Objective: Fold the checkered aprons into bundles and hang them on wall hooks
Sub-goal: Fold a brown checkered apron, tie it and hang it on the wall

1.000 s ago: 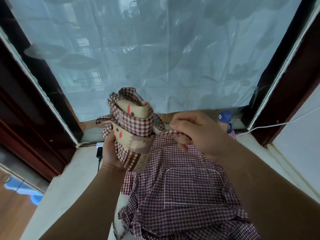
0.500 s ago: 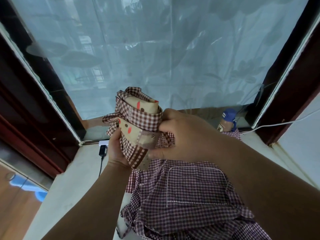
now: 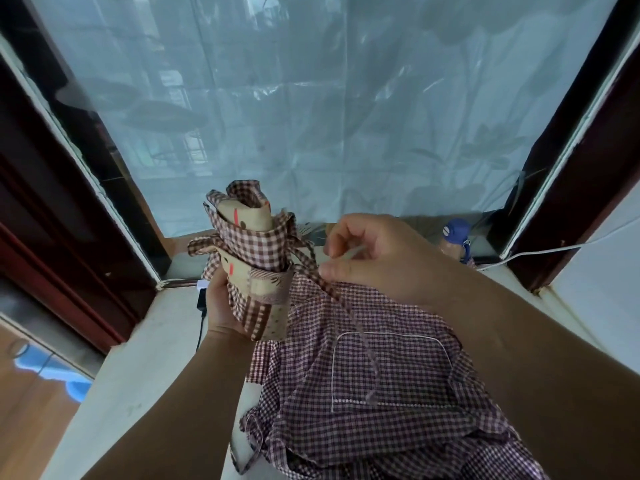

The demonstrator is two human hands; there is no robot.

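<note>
1. The left grip [image 3: 220, 306] is clenched round the lower part of a rolled apron bundle [image 3: 258, 251], which is held upright above the sill [image 3: 145, 375].
2. The bundle is made up of brown-and-white checked cloth with beige printed panels; its open top end stands above the left grip, and a checked band is wrapped round its middle.
3. The right grip [image 3: 381, 258] is held just to the right of the bundle, level with its middle, with the fingers curled inward.
4. A thin checked strap [image 3: 313, 278] is pinched under the thumb of the right grip. It is led from the bundle's right side to that grip.
5. Below the right grip the strap is seen hanging down as a blurred pale line across the cloth beneath; its loose end is lost in the blur.
6. A second checked apron [image 3: 311, 427] is spread in loose folds on the sill, under the right grip and forearm and to the right of the left forearm. A pocket [image 3: 391, 368] outlined in white stitching is shown face up on it.
7. Beyond the right grip, at the back of the sill, a bottle [image 3: 456, 237] with a blue cap is stood near the window frame [image 3: 588, 161].
8. Just left of the left grip a dark plug [image 3: 202, 303] is partly hidden, with its lead trailing down beside the wrist.
9. A white cable [image 3: 554, 250] is run along the wall to the right of the bottle.
10. Behind both grips the window is covered by a pale translucent sheet [image 3: 311, 116].
</note>
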